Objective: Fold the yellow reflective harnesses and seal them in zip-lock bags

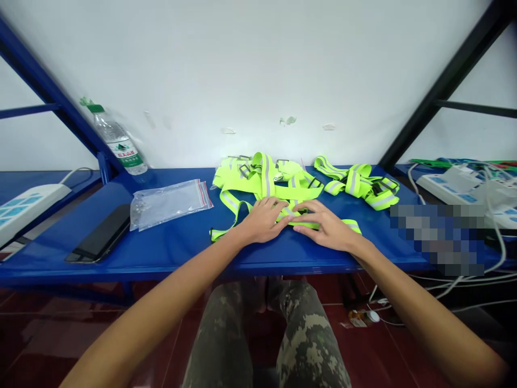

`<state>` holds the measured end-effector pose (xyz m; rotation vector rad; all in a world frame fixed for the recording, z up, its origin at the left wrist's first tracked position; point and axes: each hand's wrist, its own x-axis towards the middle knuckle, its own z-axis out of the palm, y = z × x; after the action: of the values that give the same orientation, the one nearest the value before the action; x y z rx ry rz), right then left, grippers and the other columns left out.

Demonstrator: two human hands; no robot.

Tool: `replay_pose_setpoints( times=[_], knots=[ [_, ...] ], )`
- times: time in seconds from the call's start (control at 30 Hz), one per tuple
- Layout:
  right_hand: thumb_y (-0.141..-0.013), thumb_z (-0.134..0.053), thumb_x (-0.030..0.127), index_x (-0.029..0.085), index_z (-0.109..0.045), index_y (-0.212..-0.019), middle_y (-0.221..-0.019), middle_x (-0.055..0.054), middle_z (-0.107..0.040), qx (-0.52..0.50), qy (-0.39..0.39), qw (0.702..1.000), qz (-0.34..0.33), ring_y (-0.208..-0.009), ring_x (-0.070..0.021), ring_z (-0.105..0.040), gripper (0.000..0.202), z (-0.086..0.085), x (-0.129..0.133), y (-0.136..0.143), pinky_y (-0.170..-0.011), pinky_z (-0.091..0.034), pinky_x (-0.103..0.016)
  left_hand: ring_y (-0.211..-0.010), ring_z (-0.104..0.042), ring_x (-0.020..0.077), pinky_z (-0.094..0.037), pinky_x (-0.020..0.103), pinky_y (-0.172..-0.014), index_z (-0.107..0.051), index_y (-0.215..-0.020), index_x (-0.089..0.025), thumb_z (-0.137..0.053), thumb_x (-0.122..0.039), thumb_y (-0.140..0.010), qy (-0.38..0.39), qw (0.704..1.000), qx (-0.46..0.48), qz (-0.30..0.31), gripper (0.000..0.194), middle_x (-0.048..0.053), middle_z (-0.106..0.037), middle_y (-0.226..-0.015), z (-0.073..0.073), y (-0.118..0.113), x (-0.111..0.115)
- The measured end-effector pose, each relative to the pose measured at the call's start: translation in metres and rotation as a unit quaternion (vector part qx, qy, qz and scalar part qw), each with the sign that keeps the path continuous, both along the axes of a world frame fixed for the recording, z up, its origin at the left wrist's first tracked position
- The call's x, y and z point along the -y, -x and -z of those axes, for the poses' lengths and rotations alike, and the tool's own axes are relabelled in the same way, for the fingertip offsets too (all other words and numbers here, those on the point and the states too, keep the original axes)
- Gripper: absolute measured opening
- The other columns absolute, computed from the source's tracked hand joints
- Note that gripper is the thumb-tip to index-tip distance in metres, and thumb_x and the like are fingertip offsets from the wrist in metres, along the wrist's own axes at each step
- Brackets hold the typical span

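A bright yellow-green reflective strap with a silver stripe lies in loops near the front of the blue table. My left hand is closed over part of it, fingers bent onto the webbing. From the other side, my right hand pinches the same webbing, its fingertips close to my left thumb. One strap end shows to the right, beyond my right wrist. Just behind my hands is a heap of similar straps with black buckles. Part of the webbing is hidden beneath my fingers.
Another bundle of reflective straps lies back right. On the left are clear zip bags, a black phone and a water bottle leaning by the frame. White power strips and cables flank the table. A wall stands behind.
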<state>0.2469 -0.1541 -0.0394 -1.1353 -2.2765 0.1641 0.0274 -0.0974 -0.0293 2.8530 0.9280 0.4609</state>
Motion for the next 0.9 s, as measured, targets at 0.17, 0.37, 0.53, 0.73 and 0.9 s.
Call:
replay_pose_setpoints(
  times=[0.17, 0.37, 0.53, 0.73, 0.9],
  knots=[
    [-0.09, -0.062, 0.047, 0.02, -0.07, -0.112, -0.109, -0.011, -0.07, -0.006, 0.047, 0.993, 0.104, -0.101, -0.0274, -0.065, 0.036, 0.007, -0.009, -0.023, -0.091, -0.052, -0.045, -0.13, -0.045, 0.0313, -0.039, 0.05, -0.105, -0.039, -0.151, -0.024, -0.036, -0.06, -0.099, -0.009, 0.999, -0.032, 0.04, 0.064, 0.014, -0.051, -0.138, 0.004, 0.007, -0.012],
    [-0.078, -0.068, 0.062, 0.018, -0.072, -0.088, -0.086, -0.01, -0.072, 0.075, 0.149, 0.955, 0.246, -0.078, -0.026, -0.066, 0.045, -0.012, -0.016, -0.044, -0.069, -0.05, -0.036, -0.136, -0.04, 0.0311, -0.038, 0.048, -0.106, -0.039, -0.152, -0.025, -0.032, -0.042, -0.103, -0.031, 0.998, -0.048, 0.004, 0.052, 0.016, -0.042, -0.146, 0.005, 0.005, -0.016],
    [-0.061, -0.083, 0.056, 0.02, -0.066, -0.068, -0.062, 0.002, -0.06, -0.038, 0.324, 0.93, 0.168, -0.056, -0.0128, -0.053, 0.041, -0.038, -0.011, -0.071, -0.05, -0.038, -0.025, -0.132, -0.041, 0.0305, -0.029, 0.052, -0.11, -0.057, -0.134, -0.021, -0.039, -0.03, -0.101, -0.099, 0.994, -0.029, -0.022, 0.038, 0.015, -0.051, -0.134, 0.005, 0.001, -0.008],
    [-0.04, -0.093, 0.026, 0.02, -0.064, -0.091, -0.073, 0.002, -0.066, -0.489, 0.292, 0.792, 0.219, -0.063, -0.0159, -0.063, 0.059, -0.03, -0.014, -0.059, -0.06, -0.057, -0.032, -0.113, -0.052, 0.0265, -0.042, 0.042, -0.095, -0.057, -0.125, -0.017, -0.034, -0.029, -0.103, -0.062, 0.997, -0.033, 0.01, 0.034, 0.013, -0.06, -0.123, 0.004, -0.003, -0.006],
    [-0.053, -0.085, 0.026, 0.02, -0.06, -0.092, -0.081, -0.001, -0.066, -0.55, 0.093, 0.784, 0.273, -0.073, -0.0179, -0.065, 0.046, -0.015, -0.024, 0.001, -0.072, -0.059, -0.037, -0.111, -0.055, 0.0247, -0.043, 0.04, -0.1, -0.057, -0.117, -0.018, -0.035, -0.034, -0.103, -0.019, 0.999, 0.025, 0.032, 0.031, 0.011, -0.063, -0.119, 0.007, -0.002, -0.007]
  ],
)
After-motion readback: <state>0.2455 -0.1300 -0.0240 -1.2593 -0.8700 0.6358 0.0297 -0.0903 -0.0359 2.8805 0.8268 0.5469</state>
